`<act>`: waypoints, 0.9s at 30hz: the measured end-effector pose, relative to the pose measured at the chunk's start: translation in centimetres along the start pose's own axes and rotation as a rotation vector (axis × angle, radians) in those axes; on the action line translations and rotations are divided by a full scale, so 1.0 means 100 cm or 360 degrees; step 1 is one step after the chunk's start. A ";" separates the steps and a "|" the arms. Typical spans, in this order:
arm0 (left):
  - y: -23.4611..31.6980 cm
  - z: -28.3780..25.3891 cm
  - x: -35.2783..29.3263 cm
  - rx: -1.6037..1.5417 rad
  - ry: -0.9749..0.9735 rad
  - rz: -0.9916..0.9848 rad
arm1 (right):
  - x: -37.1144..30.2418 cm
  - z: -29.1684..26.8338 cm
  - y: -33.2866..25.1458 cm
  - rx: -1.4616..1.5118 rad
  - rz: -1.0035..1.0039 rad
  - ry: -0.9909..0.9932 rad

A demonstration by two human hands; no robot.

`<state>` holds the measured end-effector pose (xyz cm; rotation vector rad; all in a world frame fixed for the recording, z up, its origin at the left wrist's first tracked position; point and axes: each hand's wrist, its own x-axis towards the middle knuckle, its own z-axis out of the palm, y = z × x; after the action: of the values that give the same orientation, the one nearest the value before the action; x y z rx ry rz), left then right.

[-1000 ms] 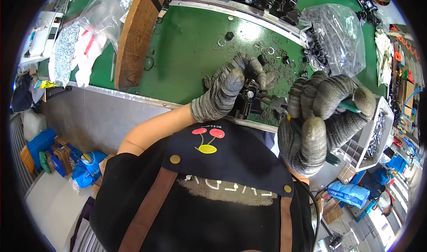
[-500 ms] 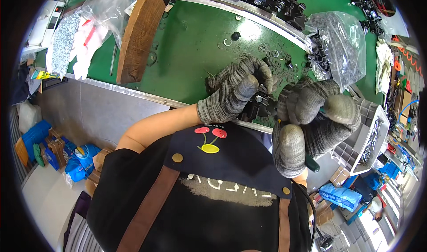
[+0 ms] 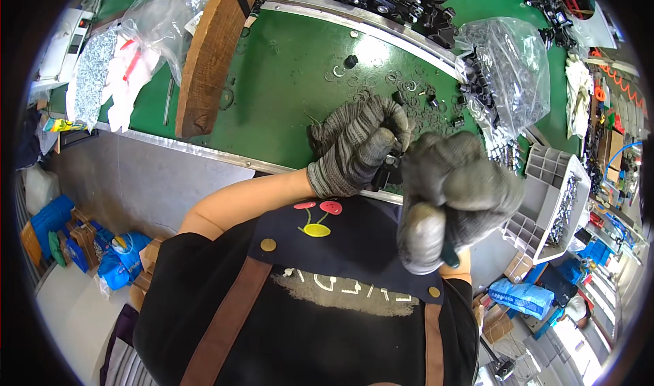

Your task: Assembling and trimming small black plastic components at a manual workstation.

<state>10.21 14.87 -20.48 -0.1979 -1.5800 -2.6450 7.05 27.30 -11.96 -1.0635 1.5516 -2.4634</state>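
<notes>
My left hand (image 3: 354,144), in a grey knitted glove, is closed around a small black metal part (image 3: 387,176) with a bright bolt-like end. My fingers cover most of that part. Close beside it, my right hand (image 3: 463,192), gloved alike and blurred by motion, is curled around a tool whose dark green handle end (image 3: 449,255) pokes out below the palm. The tool's working end is hidden. Just beyond both hands, thin metal rings (image 3: 410,86) lie scattered on the green tabletop (image 3: 286,79) among small black cylindrical pieces (image 3: 351,61).
A wooden block (image 3: 208,66) stands on the left of the table, by white cloth (image 3: 133,79) and plastic wrapping. Black metal parts (image 3: 388,1) are heaped behind a metal rail. To the right are a clear bag (image 3: 511,72) of parts and a grey plastic crate (image 3: 535,215).
My right hand has moved left, up against my left hand, with the green-handled tool. My left hand still grips the black part and has shifted only slightly.
</notes>
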 end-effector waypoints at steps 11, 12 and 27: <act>-0.007 -0.009 0.000 0.0486 -0.0115 0.0312 | 0.002 0.006 -0.009 -0.0168 0.0190 0.0391; -0.006 -0.009 0.000 0.0483 -0.0121 0.0313 | 0.002 0.005 -0.010 -0.0187 0.0183 0.0338; 0.004 -0.018 0.002 0.0401 -0.0368 0.0173 | 0.014 0.005 -0.013 -0.0139 -0.0031 0.0015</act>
<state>9.94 13.08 -20.92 -0.5752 -1.8909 -2.3844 6.66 26.97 -10.03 -1.0861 1.6738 -2.4373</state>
